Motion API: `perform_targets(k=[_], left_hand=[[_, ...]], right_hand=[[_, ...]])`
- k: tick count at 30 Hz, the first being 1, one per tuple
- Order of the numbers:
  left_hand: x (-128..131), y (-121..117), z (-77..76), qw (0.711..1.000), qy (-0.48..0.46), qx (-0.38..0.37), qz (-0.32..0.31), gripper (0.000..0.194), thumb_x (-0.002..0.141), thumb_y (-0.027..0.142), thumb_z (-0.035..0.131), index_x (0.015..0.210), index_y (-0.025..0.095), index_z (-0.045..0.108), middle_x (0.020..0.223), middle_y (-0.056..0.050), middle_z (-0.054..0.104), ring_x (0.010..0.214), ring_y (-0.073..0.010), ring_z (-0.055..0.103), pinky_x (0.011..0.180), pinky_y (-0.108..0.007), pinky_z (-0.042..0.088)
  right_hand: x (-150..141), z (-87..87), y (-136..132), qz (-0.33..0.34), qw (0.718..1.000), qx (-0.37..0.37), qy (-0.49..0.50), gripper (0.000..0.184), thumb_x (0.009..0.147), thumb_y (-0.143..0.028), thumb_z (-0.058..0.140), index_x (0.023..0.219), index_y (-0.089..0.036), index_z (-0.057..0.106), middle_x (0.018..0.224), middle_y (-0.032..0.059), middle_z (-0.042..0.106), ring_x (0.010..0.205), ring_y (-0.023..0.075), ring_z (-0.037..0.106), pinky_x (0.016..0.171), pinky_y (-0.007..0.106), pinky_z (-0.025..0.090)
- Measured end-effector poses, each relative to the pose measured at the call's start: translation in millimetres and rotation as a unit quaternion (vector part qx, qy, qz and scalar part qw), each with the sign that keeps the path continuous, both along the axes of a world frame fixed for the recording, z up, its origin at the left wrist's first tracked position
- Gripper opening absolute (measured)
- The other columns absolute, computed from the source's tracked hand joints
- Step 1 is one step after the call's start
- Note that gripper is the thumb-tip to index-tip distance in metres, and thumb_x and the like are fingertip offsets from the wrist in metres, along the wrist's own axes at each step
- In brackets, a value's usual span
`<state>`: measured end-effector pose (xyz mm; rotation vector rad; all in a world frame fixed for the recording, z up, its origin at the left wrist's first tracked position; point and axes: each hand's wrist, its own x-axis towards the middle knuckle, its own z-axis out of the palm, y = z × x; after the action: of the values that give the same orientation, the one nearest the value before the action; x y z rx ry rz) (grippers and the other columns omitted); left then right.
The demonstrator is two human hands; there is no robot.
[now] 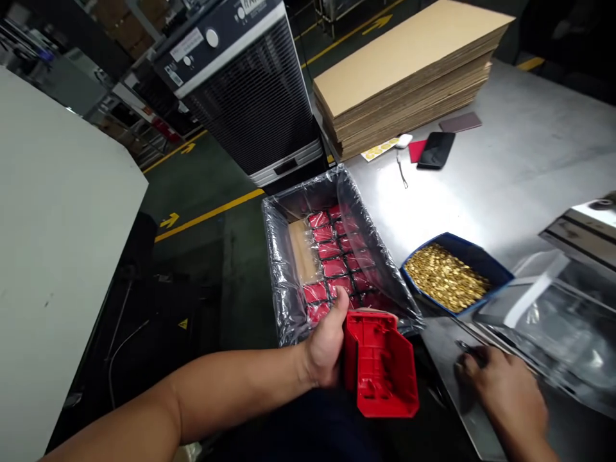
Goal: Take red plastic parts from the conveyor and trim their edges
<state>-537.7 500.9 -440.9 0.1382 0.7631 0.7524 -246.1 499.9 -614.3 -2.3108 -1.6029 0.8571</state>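
Note:
My left hand (326,340) grips a red moulded plastic housing (382,369) by its edge, just in front of a plastic-lined bin (289,282). Rows of similar red parts (334,256) lie in that bin, with a cardboard piece (303,250) beside them. My right hand (498,394) rests low on the steel table (486,192), its fingers at a thin metal tool (464,346). Motion blur hides whether those fingers grip the tool. A blue tray of small brass pieces (447,279) sits beyond that hand.
A clear-bagged metal fixture (543,327) stands at the table's right. Stacked cardboard sheets (404,77), a phone (436,150) and small items lie farther back. A floor-standing air cooler (245,83) rises behind the bin, and a large white panel (52,256) fills the left.

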Motion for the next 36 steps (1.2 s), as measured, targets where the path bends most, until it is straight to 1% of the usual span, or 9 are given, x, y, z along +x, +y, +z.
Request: perform_targets(k=[3, 6, 8, 10, 13, 16, 22, 31, 36], left_hand=[[-1, -1, 3.5, 0.998, 0.053, 0.015, 0.028, 0.102, 0.066, 0.098, 0.06, 0.112, 0.007, 0.066, 0.101, -0.021, 0.066, 0.099, -0.0408, 0.062, 0.089, -0.049, 0.052], [0, 0, 6.9, 0.995, 0.091, 0.028, 0.034, 0.101, 0.069, 0.097, 0.059, 0.114, 0.007, 0.066, 0.1, -0.019, 0.066, 0.094, -0.036, 0.064, 0.083, -0.041, 0.054], [1, 0, 8.3, 0.994, 0.105, 0.029, 0.032, 0.101, 0.066, 0.098, 0.06, 0.114, 0.009, 0.067, 0.1, -0.018, 0.067, 0.092, -0.0319, 0.065, 0.08, -0.035, 0.054], [2, 0, 9.7, 0.994, 0.104, 0.028, 0.023, 0.101, 0.064, 0.098, 0.062, 0.111, 0.009, 0.068, 0.1, -0.017, 0.067, 0.093, -0.0302, 0.065, 0.079, -0.031, 0.053], [4, 0, 12.3, 0.995, 0.096, 0.033, 0.003, 0.101, 0.063, 0.099, 0.06, 0.107, 0.009, 0.068, 0.096, -0.017, 0.067, 0.089, -0.0314, 0.065, 0.072, -0.031, 0.054], [7, -1, 14.3, 0.995, 0.088, 0.046, -0.021, 0.098, 0.067, 0.099, 0.055, 0.103, 0.01, 0.069, 0.091, -0.015, 0.067, 0.082, -0.0295, 0.066, 0.067, -0.029, 0.052], [8, -4, 13.2, 0.994, 0.08, 0.04, -0.058, 0.1, 0.069, 0.101, 0.05, 0.1, 0.008, 0.067, 0.083, -0.015, 0.065, 0.078, -0.0292, 0.065, 0.068, -0.033, 0.054], [8, -8, 10.2, 0.989, 0.107, 0.039, -0.091, 0.099, 0.078, 0.098, 0.041, 0.103, 0.005, 0.066, 0.086, -0.018, 0.065, 0.076, -0.027, 0.065, 0.068, -0.03, 0.052], [7, -12, 9.8, 0.985, 0.131, 0.033, -0.105, 0.1, 0.075, 0.1, 0.041, 0.104, 0.008, 0.067, 0.087, -0.016, 0.065, 0.075, -0.025, 0.064, 0.068, -0.028, 0.052]], right_hand=[[-13, 27.8, 3, -0.024, 0.999, 0.028, 0.016, 0.047, 0.077, -0.058, 0.056, 0.094, -0.016, 0.07, 0.09, 0.0171, 0.065, 0.073, 0.0283, 0.06, 0.067, 0.043, 0.046], [-44, 84.9, -1, -0.102, 0.986, 0.1, 0.09, 0.061, 0.079, -0.068, 0.055, 0.112, -0.017, 0.064, 0.092, 0.0095, 0.068, 0.071, 0.0235, 0.065, 0.065, 0.037, 0.051], [-67, 133.0, -6, -0.015, 0.972, 0.177, 0.151, 0.05, 0.086, -0.062, 0.056, 0.115, -0.022, 0.066, 0.1, 0.0038, 0.07, 0.082, 0.0174, 0.068, 0.07, 0.027, 0.053], [-88, 175.3, -9, 0.125, 0.938, 0.278, 0.165, 0.044, 0.092, -0.05, 0.058, 0.124, -0.02, 0.062, 0.097, 0.002, 0.068, 0.076, 0.0098, 0.066, 0.071, 0.018, 0.052], [-108, 208.2, -10, 0.261, 0.892, 0.33, 0.167, 0.028, 0.098, -0.038, 0.055, 0.116, -0.018, 0.062, 0.1, 0.0025, 0.065, 0.083, 0.0058, 0.064, 0.077, 0.012, 0.05], [-114, 209.4, -9, 0.29, 0.881, 0.336, 0.164, 0.023, 0.1, -0.035, 0.052, 0.113, -0.018, 0.061, 0.101, 0.0018, 0.065, 0.09, 0.0057, 0.064, 0.085, 0.012, 0.048], [-114, 206.4, -13, 0.293, 0.883, 0.333, 0.153, 0.02, 0.101, -0.032, 0.05, 0.11, -0.018, 0.061, 0.098, 0.0015, 0.065, 0.087, 0.0058, 0.065, 0.087, 0.012, 0.049], [-112, 213.7, -17, 0.289, 0.884, 0.338, 0.145, 0.02, 0.101, -0.032, 0.05, 0.111, -0.018, 0.061, 0.097, 0.0033, 0.065, 0.087, 0.0077, 0.065, 0.082, 0.015, 0.052], [-107, 217.1, -14, 0.314, 0.88, 0.314, 0.168, 0.018, 0.102, -0.031, 0.049, 0.106, -0.02, 0.062, 0.089, 0.0016, 0.062, 0.076, 0.0038, 0.063, 0.068, 0.011, 0.05]])
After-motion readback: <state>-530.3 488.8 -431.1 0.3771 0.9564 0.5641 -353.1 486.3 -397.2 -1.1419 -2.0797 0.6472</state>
